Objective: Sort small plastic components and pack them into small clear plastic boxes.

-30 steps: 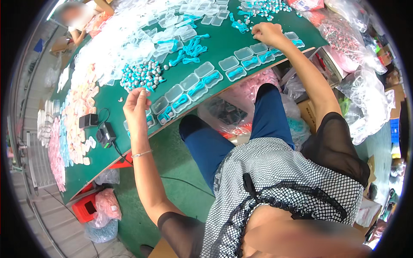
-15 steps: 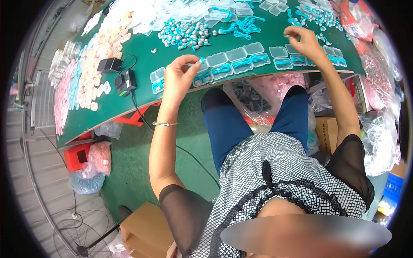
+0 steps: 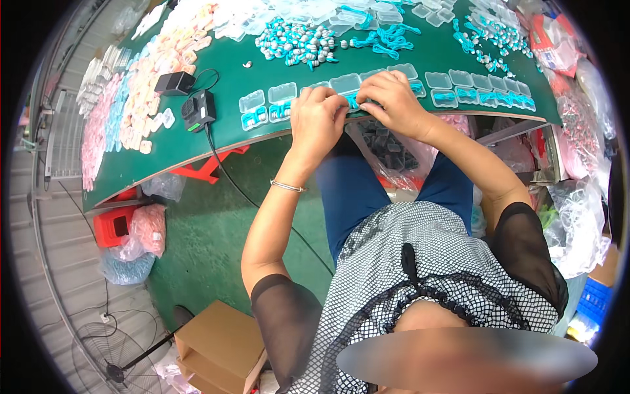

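Both hands work close together over the row of small open clear plastic cases on the table's near edge. My left hand [image 3: 317, 119] has its fingers pinched at one case; what they grip is hidden. Just to its right, my right hand [image 3: 398, 106] bends its fingers down with the tips pressed together, and their hold is hidden too. A bit of turquoise cord [image 3: 352, 102] shows between the hands. Left of them stands an open case [image 3: 281, 110] with turquoise cord and grey pieces inside. To the right, a case [image 3: 444, 98] holds coiled turquoise cord.
Beyond the cases lies a pile of grey-and-turquoise pieces [image 3: 295, 43], beside bundled turquoise cords [image 3: 387, 41]. A black device [image 3: 198, 110] with a cable sits on the green table [image 3: 226, 85]. Peach-coloured pieces [image 3: 157, 72] cover the left side. A cardboard box [image 3: 220, 338] stands on the floor.
My right hand has come left from the far right of the table to beside my left hand. My left hand, with a small turquoise-tipped piece earlier, has moved right and down to the cases.
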{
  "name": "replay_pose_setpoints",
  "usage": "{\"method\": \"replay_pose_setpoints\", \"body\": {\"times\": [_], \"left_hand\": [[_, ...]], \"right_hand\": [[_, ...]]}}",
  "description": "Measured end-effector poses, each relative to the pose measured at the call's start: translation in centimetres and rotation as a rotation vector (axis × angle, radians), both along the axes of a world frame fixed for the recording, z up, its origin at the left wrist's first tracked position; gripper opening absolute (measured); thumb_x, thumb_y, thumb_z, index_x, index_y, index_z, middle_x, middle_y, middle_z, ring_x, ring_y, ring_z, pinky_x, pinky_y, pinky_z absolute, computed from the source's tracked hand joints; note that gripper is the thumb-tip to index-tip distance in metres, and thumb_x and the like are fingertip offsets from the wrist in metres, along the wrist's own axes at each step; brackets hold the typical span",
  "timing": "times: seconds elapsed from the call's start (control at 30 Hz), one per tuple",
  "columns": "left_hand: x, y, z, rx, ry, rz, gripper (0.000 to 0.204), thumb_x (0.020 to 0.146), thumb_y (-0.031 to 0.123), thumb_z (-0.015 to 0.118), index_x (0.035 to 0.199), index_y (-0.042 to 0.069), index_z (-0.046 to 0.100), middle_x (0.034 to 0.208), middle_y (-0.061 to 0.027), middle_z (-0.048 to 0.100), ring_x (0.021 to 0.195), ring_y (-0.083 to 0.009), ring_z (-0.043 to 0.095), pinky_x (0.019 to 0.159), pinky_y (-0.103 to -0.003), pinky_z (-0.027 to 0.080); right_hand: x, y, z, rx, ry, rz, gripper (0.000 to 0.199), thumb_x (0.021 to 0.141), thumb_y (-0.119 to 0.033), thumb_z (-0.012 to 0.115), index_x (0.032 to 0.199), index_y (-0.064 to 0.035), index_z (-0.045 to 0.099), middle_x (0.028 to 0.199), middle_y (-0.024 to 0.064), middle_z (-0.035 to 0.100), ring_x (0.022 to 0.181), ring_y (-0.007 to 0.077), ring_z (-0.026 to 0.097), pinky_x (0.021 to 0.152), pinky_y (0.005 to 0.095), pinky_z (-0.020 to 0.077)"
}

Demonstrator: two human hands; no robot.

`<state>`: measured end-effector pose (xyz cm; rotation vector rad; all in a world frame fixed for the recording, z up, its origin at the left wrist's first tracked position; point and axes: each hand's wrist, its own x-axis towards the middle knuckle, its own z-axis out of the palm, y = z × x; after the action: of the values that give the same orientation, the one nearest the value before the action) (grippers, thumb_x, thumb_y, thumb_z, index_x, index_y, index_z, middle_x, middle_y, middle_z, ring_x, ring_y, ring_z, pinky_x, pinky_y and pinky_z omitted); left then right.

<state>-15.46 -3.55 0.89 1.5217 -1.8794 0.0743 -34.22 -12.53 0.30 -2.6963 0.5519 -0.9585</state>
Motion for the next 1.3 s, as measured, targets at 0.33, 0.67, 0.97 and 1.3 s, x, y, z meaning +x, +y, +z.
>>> {"method": "replay_pose_setpoints", "body": {"times": [0.33,0.67,0.97,1.3], "left_hand": [[0.8,-0.7,1.8,0.079,-0.083,0.051,0.007,0.075,0.013,0.072,0.082,0.012,0.072,0.089,-0.0032,0.065,0.088,-0.0262,0.060,0.073,-0.041,0.045],[3.3,-10.5,0.9,-0.046,-0.341,0.068,0.017,0.076,0.008,0.063,0.085,0.016,0.073,0.088,-0.0068,0.064,0.087,-0.0265,0.063,0.072,-0.040,0.048],[4.5,-12.3,1.7,0.004,-0.670,-0.147,0.009,0.075,0.007,0.059,0.080,0.010,0.067,0.093,-0.0063,0.061,0.091,-0.0254,0.061,0.073,-0.039,0.051],[3.8,-11.6,2.4,0.010,-0.599,-0.207,0.006,0.073,0.002,0.058,0.075,0.007,0.060,0.077,-0.0087,0.061,0.079,-0.0280,0.063,0.066,-0.040,0.052]], "right_hand": [[0.2,0.0,0.2,-0.067,0.034,-0.040,0.011,0.080,-0.016,0.068,0.090,-0.0144,0.067,0.098,0.0009,0.059,0.100,0.0230,0.055,0.092,0.0441,0.0336],[-5.7,-1.8,2.3,0.060,0.064,-0.080,0.008,0.084,-0.015,0.062,0.090,-0.0105,0.066,0.095,0.0035,0.062,0.097,0.0231,0.057,0.089,0.0391,0.0369],[-13.7,-5.5,3.4,0.091,0.011,-0.188,0.009,0.082,-0.012,0.064,0.088,-0.0062,0.067,0.089,0.0083,0.065,0.088,0.0282,0.062,0.077,0.0398,0.0483],[-21.3,-16.3,1.1,0.016,0.242,-0.769,0.015,0.081,-0.016,0.063,0.094,-0.0147,0.070,0.095,0.0052,0.067,0.093,0.0264,0.064,0.074,0.0406,0.0522]]}}
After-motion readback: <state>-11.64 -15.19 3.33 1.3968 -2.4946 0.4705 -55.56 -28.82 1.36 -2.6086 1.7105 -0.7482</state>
